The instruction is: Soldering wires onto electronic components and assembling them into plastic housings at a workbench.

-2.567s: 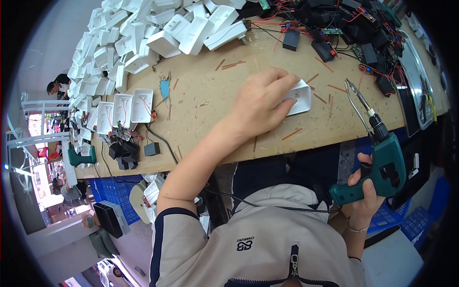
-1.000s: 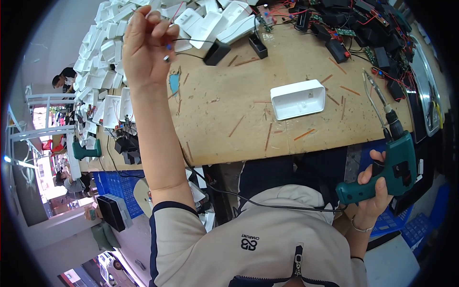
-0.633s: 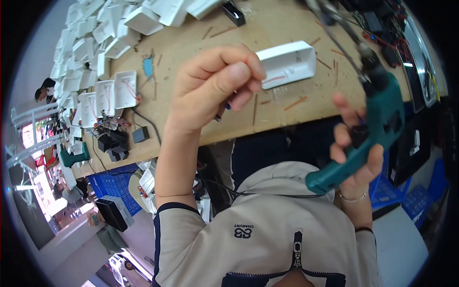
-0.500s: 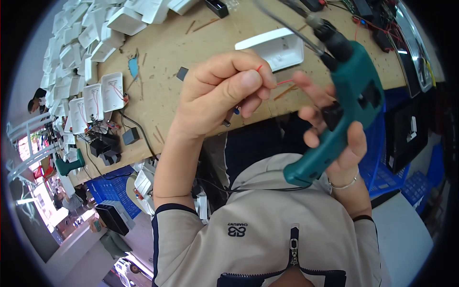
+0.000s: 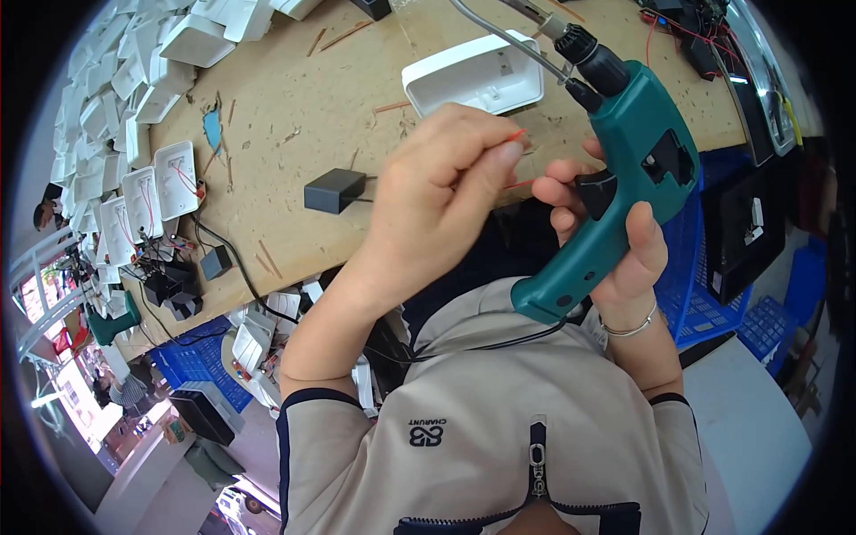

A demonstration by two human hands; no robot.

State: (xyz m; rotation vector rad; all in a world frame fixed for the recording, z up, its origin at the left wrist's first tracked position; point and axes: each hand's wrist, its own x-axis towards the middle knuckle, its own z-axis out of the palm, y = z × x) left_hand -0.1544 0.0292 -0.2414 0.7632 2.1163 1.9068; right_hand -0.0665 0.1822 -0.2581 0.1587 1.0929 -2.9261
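My left hand (image 5: 437,196) is closed in a pinch on a thin red wire (image 5: 520,185), whose other end shows above the thumb. In my right hand (image 5: 626,278) is a green soldering gun (image 5: 637,134) with a black trigger and a bent metal feed tube; its handle lies across the palm, and the fingers are partly curled near the trigger. A dark box (image 5: 333,191) with two thin prongs shows beside my left hand. Whether the hidden fingers touch it, I cannot tell. Beyond both hands, a white plastic housing (image 5: 473,76) lies on the workbench (image 5: 285,98).
White housings (image 5: 98,125) are piled at the far left. Several wired housings (image 5: 176,178) lie nearer, beside dark boxes (image 5: 174,283) and a black cable (image 5: 245,263). Another green tool (image 5: 114,321) is at the left edge. Blue crates (image 5: 704,285) stand at right.
The soldering gun has shifted slightly left and toward me. My left hand has turned and moved right, showing more of the dark box. The bench view has shifted.
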